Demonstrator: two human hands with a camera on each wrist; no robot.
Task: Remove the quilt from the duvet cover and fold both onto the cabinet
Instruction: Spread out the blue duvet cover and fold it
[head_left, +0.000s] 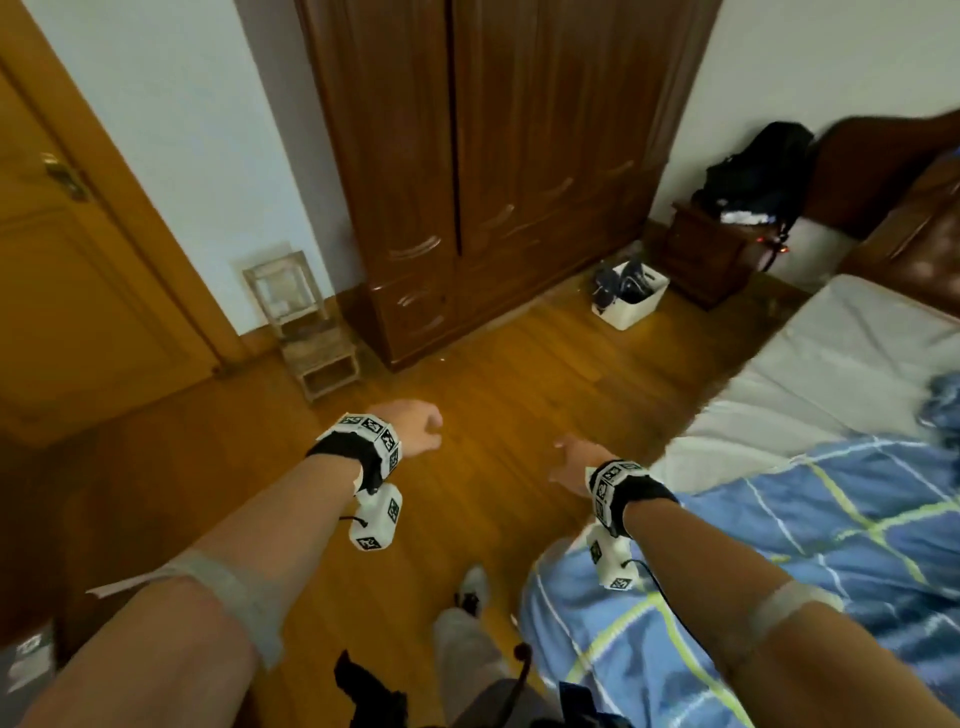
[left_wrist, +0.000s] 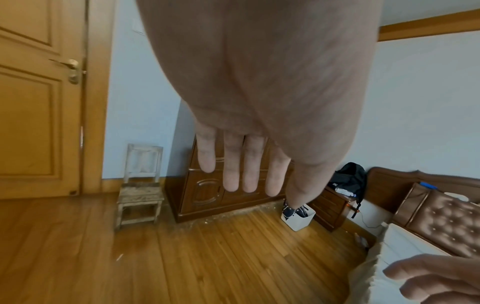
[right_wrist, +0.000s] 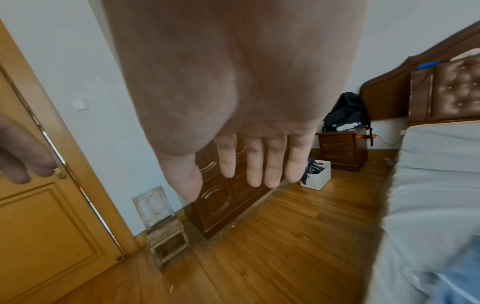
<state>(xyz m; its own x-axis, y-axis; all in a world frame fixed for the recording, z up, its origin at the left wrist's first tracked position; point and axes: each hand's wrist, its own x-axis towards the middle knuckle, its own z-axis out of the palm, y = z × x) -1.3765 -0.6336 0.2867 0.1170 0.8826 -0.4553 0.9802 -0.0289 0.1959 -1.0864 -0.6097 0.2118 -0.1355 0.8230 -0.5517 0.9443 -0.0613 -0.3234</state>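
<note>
Both arms stretched forward over the wooden floor (head_left: 483, 410), palms turned down. Left hand (head_left: 415, 428) held out near the middle of the head view, fingers (left_wrist: 231, 164) straight and slightly apart in the left wrist view, holding nothing. Right hand (head_left: 571, 465) a little to the right and nearer, just beside the left edge of the bed (head_left: 831, 364), its 4 fingers (right_wrist: 254, 162) also straight and spread, thumb apart, holding nothing. Blue checked duvet cover (head_left: 779, 545) lying on the near part of the bed, under the right forearm, with one corner hanging over the near left edge; cut off by the right and bottom borders of the head view. Impossible to tell whether the quilt is inside it. Dark wardrobe (head_left: 493, 156) standing at the far wall, top cut off. Bedside cabinet (head_left: 711, 254) in the far right corner, partly covered by a black backpack (head_left: 753, 171). White bin (head_left: 631, 293) on the floor between wardrobe and cabinet, contents blurred. Small wooden chair (head_left: 306, 327) left of the wardrobe, beside the door (head_left: 67, 260).
</note>
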